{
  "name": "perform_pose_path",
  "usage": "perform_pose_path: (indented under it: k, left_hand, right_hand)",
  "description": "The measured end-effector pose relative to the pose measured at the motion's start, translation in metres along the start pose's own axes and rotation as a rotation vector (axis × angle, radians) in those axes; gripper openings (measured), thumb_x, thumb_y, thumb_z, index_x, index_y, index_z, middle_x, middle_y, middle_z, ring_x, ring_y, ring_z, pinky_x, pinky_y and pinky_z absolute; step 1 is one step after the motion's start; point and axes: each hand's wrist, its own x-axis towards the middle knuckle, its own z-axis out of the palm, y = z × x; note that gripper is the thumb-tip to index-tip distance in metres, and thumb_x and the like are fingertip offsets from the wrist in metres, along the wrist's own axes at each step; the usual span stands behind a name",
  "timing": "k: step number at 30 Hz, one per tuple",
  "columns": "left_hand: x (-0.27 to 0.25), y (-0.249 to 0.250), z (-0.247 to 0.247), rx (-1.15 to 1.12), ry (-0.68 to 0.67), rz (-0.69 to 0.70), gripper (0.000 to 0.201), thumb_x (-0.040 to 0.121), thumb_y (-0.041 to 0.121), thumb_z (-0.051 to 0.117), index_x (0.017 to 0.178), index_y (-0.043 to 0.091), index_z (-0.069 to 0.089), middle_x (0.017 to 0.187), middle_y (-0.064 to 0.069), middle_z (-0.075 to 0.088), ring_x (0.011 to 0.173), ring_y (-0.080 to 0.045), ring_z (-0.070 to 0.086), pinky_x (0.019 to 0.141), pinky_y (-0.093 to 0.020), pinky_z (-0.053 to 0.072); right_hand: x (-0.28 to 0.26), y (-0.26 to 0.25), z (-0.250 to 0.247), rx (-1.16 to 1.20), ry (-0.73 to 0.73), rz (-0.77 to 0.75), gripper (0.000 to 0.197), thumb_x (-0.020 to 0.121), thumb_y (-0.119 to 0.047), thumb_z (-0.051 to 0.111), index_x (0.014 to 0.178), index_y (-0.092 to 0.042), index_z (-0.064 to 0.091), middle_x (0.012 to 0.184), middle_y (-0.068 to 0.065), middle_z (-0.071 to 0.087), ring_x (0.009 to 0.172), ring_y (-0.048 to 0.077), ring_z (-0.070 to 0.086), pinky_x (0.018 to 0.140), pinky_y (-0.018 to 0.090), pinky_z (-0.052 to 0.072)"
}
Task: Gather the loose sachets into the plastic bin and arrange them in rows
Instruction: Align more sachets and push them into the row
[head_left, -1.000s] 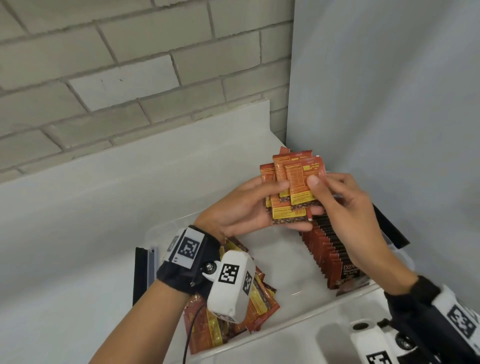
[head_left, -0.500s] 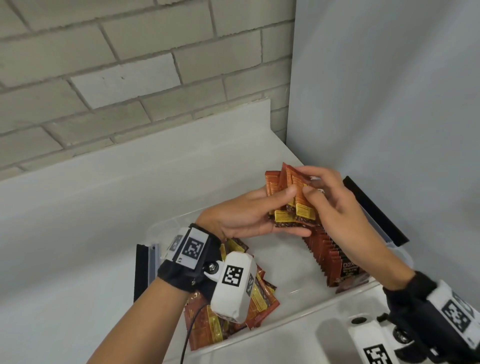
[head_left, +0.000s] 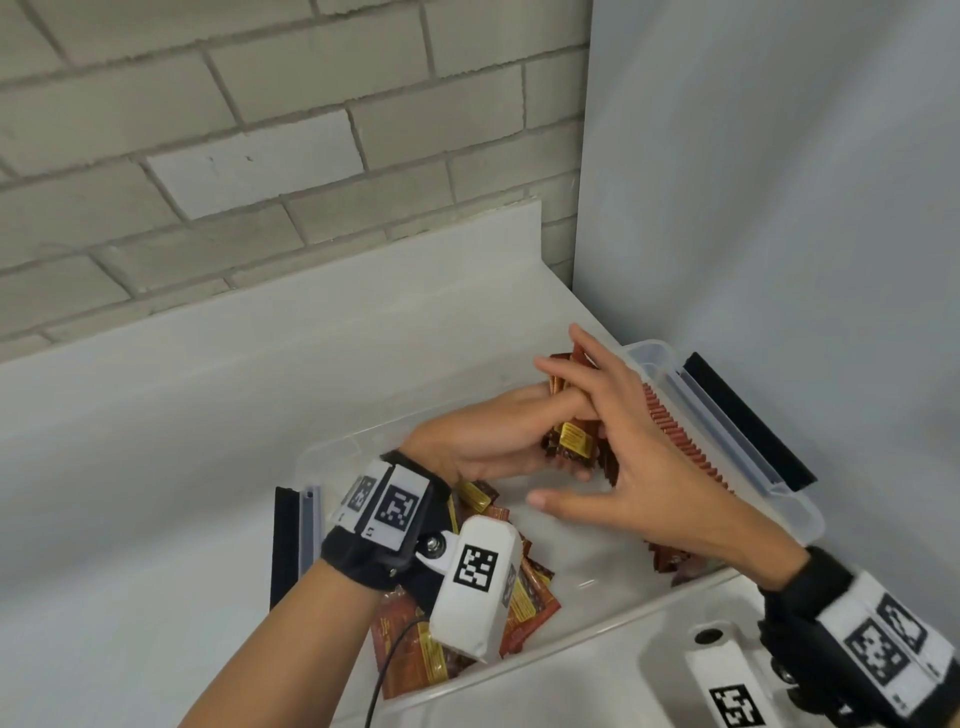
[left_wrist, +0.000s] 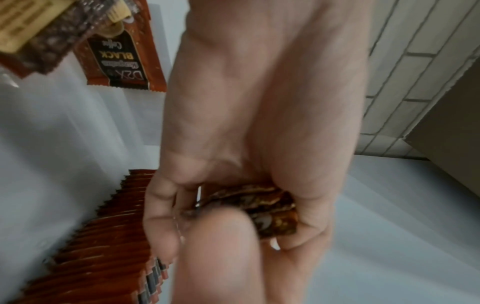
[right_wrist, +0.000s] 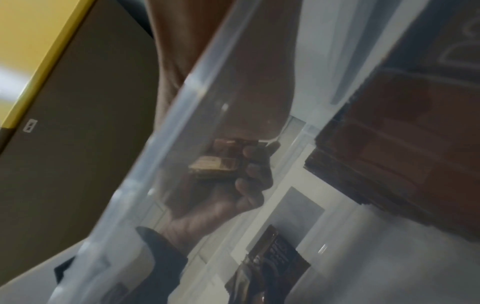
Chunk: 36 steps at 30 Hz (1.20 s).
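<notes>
A clear plastic bin sits on the white counter in the corner. My left hand grips a small stack of orange-brown sachets low inside the bin, beside a standing row of sachets along the right wall. My right hand lies over the stack with straight, spread fingers, thumb out to the left. A loose pile of sachets lies at the bin's near-left end. The left wrist view shows the gripped stack and the row. Through the bin wall, the right wrist view shows the stack.
Black lid clips stand at the bin's right end and left end. A brick wall rises behind the counter, and a grey panel stands close on the right. Bare bin floor shows between the pile and the row.
Both hands have come down with the stack from above the bin to beside the row. My right hand has gone from pinching the sachets to lying flat over them.
</notes>
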Motion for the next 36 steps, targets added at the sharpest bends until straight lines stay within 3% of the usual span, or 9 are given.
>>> perform_pose_path:
  k: [6, 9, 15, 18, 22, 27, 30, 33, 36]
  left_hand:
    - [-0.003, 0.001, 0.001, -0.011, -0.047, -0.006, 0.014, 0.093, 0.016, 0.052, 0.105, 0.013, 0.056, 0.095, 0.005, 0.066, 0.091, -0.003, 0.063, 0.083, -0.02, 0.051]
    - [-0.003, 0.001, -0.001, -0.015, -0.053, 0.047, 0.041, 0.078, 0.036, 0.071, 0.11, 0.016, 0.057, 0.102, 0.003, 0.066, 0.099, -0.007, 0.063, 0.086, -0.023, 0.052]
    - [-0.002, 0.001, -0.007, -0.073, -0.059, 0.086, 0.053, 0.063, 0.047, 0.074, 0.101, 0.01, 0.063, 0.089, -0.003, 0.073, 0.086, -0.015, 0.07, 0.073, -0.024, 0.056]
    - [0.001, 0.0, -0.007, -0.06, -0.062, 0.079, 0.076, 0.054, 0.064, 0.077, 0.105, 0.01, 0.061, 0.096, -0.005, 0.071, 0.092, -0.018, 0.068, 0.078, -0.028, 0.058]
    - [0.002, -0.001, -0.008, -0.021, -0.067, 0.04, 0.086, 0.05, 0.07, 0.073, 0.105, 0.006, 0.059, 0.095, -0.005, 0.072, 0.091, -0.017, 0.069, 0.078, -0.027, 0.057]
    - [0.001, 0.002, -0.005, 0.032, 0.054, -0.033, 0.055, 0.08, 0.057, 0.06, 0.1, 0.005, 0.061, 0.087, -0.002, 0.069, 0.082, -0.01, 0.067, 0.072, -0.019, 0.055]
    - [0.001, 0.003, -0.006, 0.037, 0.078, -0.048, 0.015, 0.094, 0.019, 0.055, 0.095, 0.007, 0.064, 0.084, 0.0, 0.07, 0.081, -0.009, 0.066, 0.074, -0.019, 0.053]
    - [0.002, 0.0, -0.008, 0.049, 0.097, -0.017, 0.016, 0.092, 0.0, 0.051, 0.093, 0.007, 0.065, 0.083, -0.001, 0.071, 0.079, -0.01, 0.067, 0.074, -0.021, 0.054]
    - [0.003, 0.0, -0.009, -0.013, 0.143, 0.062, 0.018, 0.086, 0.001, 0.058, 0.103, 0.004, 0.064, 0.094, -0.008, 0.071, 0.088, -0.017, 0.068, 0.08, -0.027, 0.057]
  right_hand:
    - [0.003, 0.007, 0.0, -0.035, 0.15, -0.035, 0.066, 0.078, -0.021, 0.078, 0.129, -0.045, 0.043, 0.145, -0.005, 0.031, 0.136, 0.001, 0.028, 0.106, 0.008, 0.024]
    - [0.003, 0.004, 0.0, 0.001, 0.18, -0.066, 0.065, 0.078, -0.018, 0.078, 0.13, -0.038, 0.047, 0.134, 0.0, 0.036, 0.13, -0.006, 0.031, 0.101, 0.003, 0.028]
    - [0.001, -0.003, -0.001, 0.103, 0.127, -0.046, 0.074, 0.08, -0.013, 0.076, 0.139, -0.035, 0.038, 0.133, -0.009, 0.037, 0.128, 0.007, 0.042, 0.101, 0.017, 0.042]
    - [0.001, -0.001, -0.001, 0.234, 0.085, 0.019, 0.096, 0.079, -0.009, 0.076, 0.144, -0.05, 0.018, 0.131, -0.022, 0.037, 0.122, 0.01, 0.051, 0.097, 0.027, 0.049]
    - [0.002, 0.003, 0.001, 0.282, 0.105, 0.1, 0.096, 0.074, -0.017, 0.081, 0.146, -0.038, 0.02, 0.132, -0.013, 0.039, 0.126, 0.0, 0.045, 0.099, 0.017, 0.045]
    - [0.004, 0.008, 0.001, -0.098, 0.169, 0.057, 0.087, 0.074, -0.031, 0.08, 0.145, -0.025, 0.03, 0.125, -0.011, 0.043, 0.118, 0.001, 0.038, 0.099, 0.006, 0.027]
    - [0.005, 0.011, 0.002, -0.15, 0.19, 0.076, 0.09, 0.072, -0.052, 0.069, 0.148, -0.025, 0.029, 0.124, -0.011, 0.041, 0.115, 0.003, 0.033, 0.098, 0.011, 0.026]
    - [0.006, 0.008, 0.002, -0.137, 0.186, 0.137, 0.103, 0.067, -0.067, 0.07, 0.15, -0.027, 0.022, 0.125, -0.011, 0.038, 0.116, 0.002, 0.027, 0.098, 0.016, 0.027]
    - [0.005, 0.001, -0.003, 0.087, 0.269, 0.233, 0.103, 0.063, -0.062, 0.067, 0.148, -0.034, 0.017, 0.126, -0.015, 0.035, 0.119, -0.008, 0.031, 0.094, 0.006, 0.032]
